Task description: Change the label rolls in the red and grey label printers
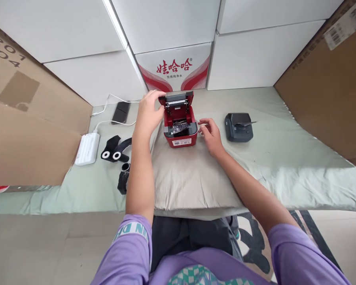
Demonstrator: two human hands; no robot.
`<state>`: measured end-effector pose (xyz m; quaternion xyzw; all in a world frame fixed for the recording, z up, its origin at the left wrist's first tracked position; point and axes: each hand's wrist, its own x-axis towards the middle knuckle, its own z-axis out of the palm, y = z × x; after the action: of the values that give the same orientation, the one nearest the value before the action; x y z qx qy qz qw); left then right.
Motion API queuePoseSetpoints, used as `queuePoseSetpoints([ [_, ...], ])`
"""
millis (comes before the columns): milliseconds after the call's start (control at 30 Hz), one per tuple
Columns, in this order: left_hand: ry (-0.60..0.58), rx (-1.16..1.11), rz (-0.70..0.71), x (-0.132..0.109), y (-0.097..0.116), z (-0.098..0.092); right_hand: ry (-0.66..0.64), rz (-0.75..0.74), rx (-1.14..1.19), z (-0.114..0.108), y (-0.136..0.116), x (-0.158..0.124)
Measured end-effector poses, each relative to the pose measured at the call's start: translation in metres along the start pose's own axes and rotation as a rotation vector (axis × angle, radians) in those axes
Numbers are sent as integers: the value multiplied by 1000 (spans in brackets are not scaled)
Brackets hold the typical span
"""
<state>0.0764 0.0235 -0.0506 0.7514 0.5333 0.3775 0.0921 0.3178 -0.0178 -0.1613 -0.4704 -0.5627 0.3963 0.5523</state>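
Red printer (pixel 180 140) open, dark roll (pixel 180 127) inside; left hand (pixel 148 113) holds lid (pixel 176 97).

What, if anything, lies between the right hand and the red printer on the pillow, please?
Nothing visible does. The right hand is just right of the red printer, with only bare pillow between them. The grey printer lies farther right, beyond the hand. The left hand rests on the open lid.

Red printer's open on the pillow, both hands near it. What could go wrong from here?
The red printer sits on a soft pillow; pressing on it may tip it.
The left hand grips the raised lid; if it snaps down, its fingers could be pinched.
The right hand is beside the printer, not holding it, so the body may slide.
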Motion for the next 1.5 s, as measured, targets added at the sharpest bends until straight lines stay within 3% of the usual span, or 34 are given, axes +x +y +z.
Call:
queuePoseSetpoints([
  [200, 7, -20, -19, 0, -3, 1, -5, -81, 22, 13, -36, 42],
  [333, -11, -10, 3, -1, -1, -2, 24, -131, 71, 38, -36, 88],
  [433, -32, -6, 16, -2, -1, -6, 40, -117, 146, 54, -31, 107],
  [633, -97, -26, 34, -1, -5, -9, 38, -115, 195, 56, -26, 104],
  [967, -161, -23, 57, -3, -9, -8, 53, -169, 80, 54, -33, 100],
  [1233, -190, -53, 20, -2, -10, -9, 14, -100, 57, 53, -40, 93],
  [1500, -310, -84, -151, -6, -18, -11, -48, -15, 64, 50, -31, 99],
])
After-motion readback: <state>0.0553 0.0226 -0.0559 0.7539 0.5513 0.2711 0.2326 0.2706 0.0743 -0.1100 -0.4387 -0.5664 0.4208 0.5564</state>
